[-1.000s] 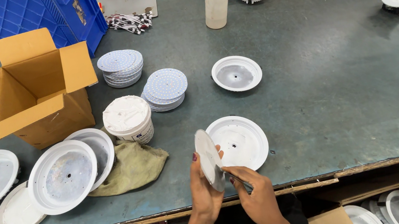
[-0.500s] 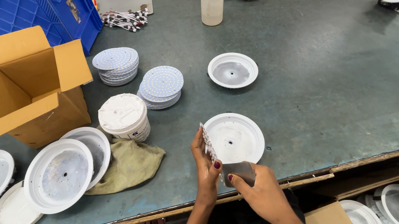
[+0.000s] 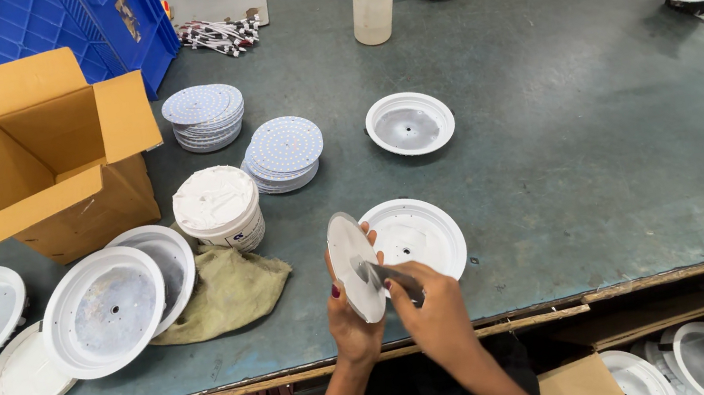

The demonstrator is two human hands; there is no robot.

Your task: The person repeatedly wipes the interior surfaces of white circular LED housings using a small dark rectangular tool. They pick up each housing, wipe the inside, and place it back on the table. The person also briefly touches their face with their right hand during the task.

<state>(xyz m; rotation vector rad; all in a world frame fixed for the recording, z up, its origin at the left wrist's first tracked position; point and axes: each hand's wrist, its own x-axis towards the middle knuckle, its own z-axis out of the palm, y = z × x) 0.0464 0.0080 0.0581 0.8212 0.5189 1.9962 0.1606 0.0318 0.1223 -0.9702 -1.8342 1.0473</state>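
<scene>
Both hands meet at the near tabletop [image 3: 556, 152] edge: left hand [image 3: 350, 309] clamps the white disc [image 3: 354, 264] upright on edge, right hand [image 3: 435, 313] grips a flat blade [image 3: 385, 274] laid across its face

White disc [image 3: 352, 265], white housing [image 3: 417, 236] — olive cloth [image 3: 229, 291], tan carton [image 3: 41, 156], blue crate [image 3: 43, 30] — grey-green table [image 3: 573, 139].
</scene>
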